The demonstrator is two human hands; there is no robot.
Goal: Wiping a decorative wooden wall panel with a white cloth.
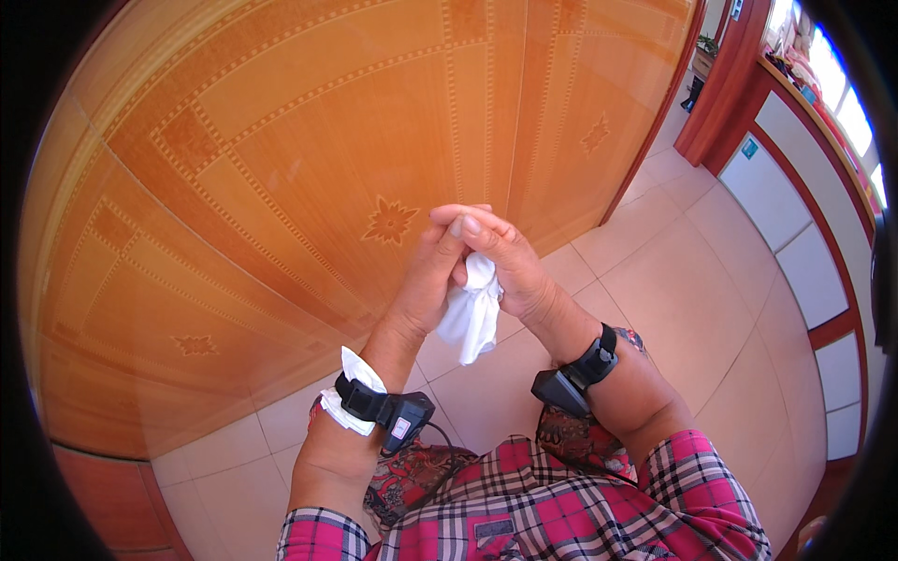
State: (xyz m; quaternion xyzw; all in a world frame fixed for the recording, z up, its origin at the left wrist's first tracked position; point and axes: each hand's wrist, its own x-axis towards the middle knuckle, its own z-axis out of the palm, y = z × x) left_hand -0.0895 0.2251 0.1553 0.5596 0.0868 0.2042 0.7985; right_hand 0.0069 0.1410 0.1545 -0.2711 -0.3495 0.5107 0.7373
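My left hand point(435, 266) and my right hand point(512, 263) meet in front of me, fingers overlapping at the top. Between the palms a crumpled white cloth point(470, 319) is pinched, and its loose end hangs down below. Both thumbs lie close together above it. Part of the cloth is hidden inside the hands. Just beyond my fingers stands a glossy wooden door panel point(316, 175) with inlaid star patterns; I cannot tell whether the fingers touch it.
Pale tiles cover the floor point(673, 294). Along the right runs a low cabinet point(765, 189) with white doors and red-brown trim, items on its top. A wooden door frame point(726, 91) stands at the upper right. Black devices point(407, 421) are strapped to both forearms, with a cable by the left one.
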